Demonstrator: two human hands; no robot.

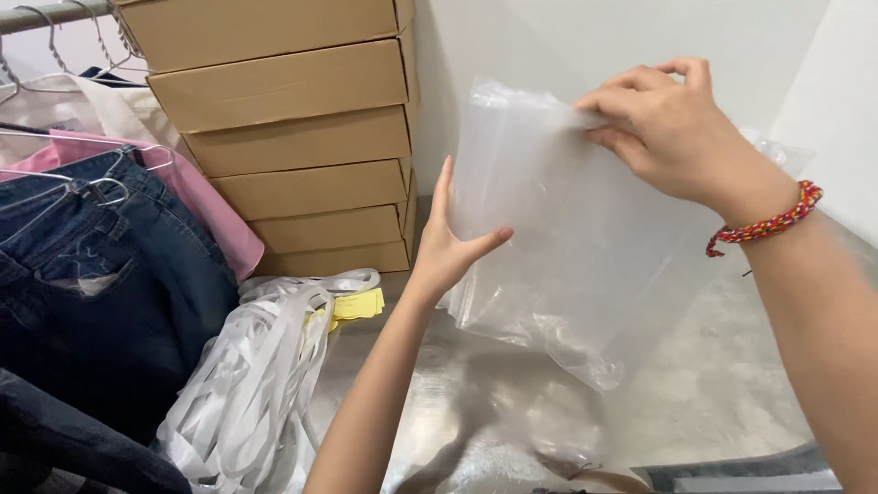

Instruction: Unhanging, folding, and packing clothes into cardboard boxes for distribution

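1. Stack of clear plastic bags held upright in the air above the metal desk, just right of the stacked cardboard boxes.
2. Left hand: fingers spread flat, steadying the stack's left edge.
3. Right hand: pinching the top right corner.
4. Handling, judged: light, limp, slippery; sheets likely slide apart. Grip the edges or corners, as now.
5. Look: translucent, glossy, crinkled at the bottom corner.
6. Left of the boxes: hung jeans, white strap bundle.
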